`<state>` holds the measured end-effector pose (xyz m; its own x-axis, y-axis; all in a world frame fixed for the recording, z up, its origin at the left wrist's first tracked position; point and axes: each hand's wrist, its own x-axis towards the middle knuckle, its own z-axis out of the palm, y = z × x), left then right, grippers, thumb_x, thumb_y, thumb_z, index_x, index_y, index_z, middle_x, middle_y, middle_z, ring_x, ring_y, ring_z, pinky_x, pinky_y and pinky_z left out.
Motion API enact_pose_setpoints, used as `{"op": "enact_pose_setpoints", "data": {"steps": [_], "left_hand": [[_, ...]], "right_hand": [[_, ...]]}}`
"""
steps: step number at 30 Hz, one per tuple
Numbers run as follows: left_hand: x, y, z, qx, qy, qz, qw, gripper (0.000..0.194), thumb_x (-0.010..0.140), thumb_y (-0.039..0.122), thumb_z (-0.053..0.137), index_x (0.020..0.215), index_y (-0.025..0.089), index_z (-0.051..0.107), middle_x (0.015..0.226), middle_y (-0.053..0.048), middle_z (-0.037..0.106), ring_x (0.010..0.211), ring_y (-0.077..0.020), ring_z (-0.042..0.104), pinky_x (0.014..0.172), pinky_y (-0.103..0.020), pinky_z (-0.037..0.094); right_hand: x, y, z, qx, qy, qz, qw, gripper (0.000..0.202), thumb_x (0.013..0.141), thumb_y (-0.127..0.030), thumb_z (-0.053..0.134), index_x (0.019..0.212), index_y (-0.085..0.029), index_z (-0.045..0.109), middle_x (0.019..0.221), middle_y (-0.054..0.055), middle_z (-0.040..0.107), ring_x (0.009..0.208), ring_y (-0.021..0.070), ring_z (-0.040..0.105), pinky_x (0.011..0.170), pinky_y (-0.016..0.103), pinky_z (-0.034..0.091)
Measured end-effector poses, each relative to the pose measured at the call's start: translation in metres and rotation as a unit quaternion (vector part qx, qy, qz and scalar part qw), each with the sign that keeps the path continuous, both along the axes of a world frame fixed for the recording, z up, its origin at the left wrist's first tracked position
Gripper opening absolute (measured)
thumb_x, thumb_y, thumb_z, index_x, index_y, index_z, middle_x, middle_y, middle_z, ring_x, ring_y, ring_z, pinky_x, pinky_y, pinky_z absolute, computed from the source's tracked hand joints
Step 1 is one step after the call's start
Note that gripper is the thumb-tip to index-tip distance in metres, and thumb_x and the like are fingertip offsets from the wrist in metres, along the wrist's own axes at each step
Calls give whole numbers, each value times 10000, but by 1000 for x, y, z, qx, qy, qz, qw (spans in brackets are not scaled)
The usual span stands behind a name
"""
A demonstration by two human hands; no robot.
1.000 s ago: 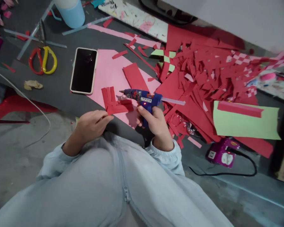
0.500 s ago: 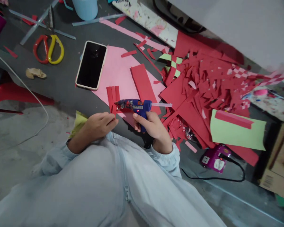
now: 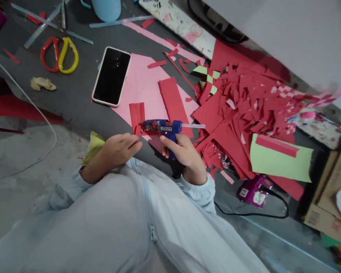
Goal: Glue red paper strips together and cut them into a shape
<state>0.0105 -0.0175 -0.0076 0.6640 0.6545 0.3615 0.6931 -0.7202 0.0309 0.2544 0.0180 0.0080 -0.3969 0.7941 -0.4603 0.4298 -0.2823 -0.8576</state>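
Observation:
My right hand (image 3: 183, 151) is wrapped round the handle of a blue hot glue gun (image 3: 170, 131), a clear glue stick poking out of its back end. The gun's nozzle points left and lies over a red paper piece (image 3: 137, 112) cut into strips. At the lower end of that red paper my left hand (image 3: 122, 148) is closed, fingertips pinching its edge. Under these lies a pink paper sheet (image 3: 143, 79), with a wide red paper strip (image 3: 173, 100) on it.
A phone (image 3: 112, 76) overlaps the pink sheet. Scissors (image 3: 59, 55) and glue sticks lie at upper left, by a blue mug (image 3: 107, 8). Red scraps (image 3: 238, 98) heap up on the right, near a green sheet (image 3: 281, 161) and a purple corded device (image 3: 255, 191).
The view has shifted slightly. Both hands and the glue gun stay almost in place, the nozzle still over the red paper strips.

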Motion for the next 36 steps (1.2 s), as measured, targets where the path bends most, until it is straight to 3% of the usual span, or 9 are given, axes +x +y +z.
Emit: {"op": "enact_pose_setpoints", "data": {"steps": [8,14,20,36], "left_hand": [[0,-1,0,-28,19,9,999,255,990,138,436,989,206,682,903,-36,703,821,-144,637,698,-277,499],[4,4,-3,-14,-28,5,1000,233,971,135,459,896,176,675,868,-50,677,870,-174,625,817,-321,520],[6,5,-10,-31,-41,1,999,241,965,129,448,876,138,672,834,-67,655,800,-182,604,766,-326,519],[5,3,-9,-25,-4,24,999,260,973,156,426,901,163,676,865,-58,676,782,-172,626,743,-297,521]], "right_hand": [[1,0,0,-2,0,0,1000,592,910,-649,518,551,-188,610,466,14,603,446,130,572,498,260,428],[1,1,1,4,-4,10,1000,596,916,-645,510,548,-187,612,466,13,604,447,126,570,498,257,420],[0,0,1,5,-18,2,1000,599,911,-650,514,543,-186,608,472,20,608,452,132,579,510,262,426],[-1,0,4,-3,-14,10,1000,590,920,-626,514,537,-186,605,473,22,612,448,125,570,490,256,419]]}}
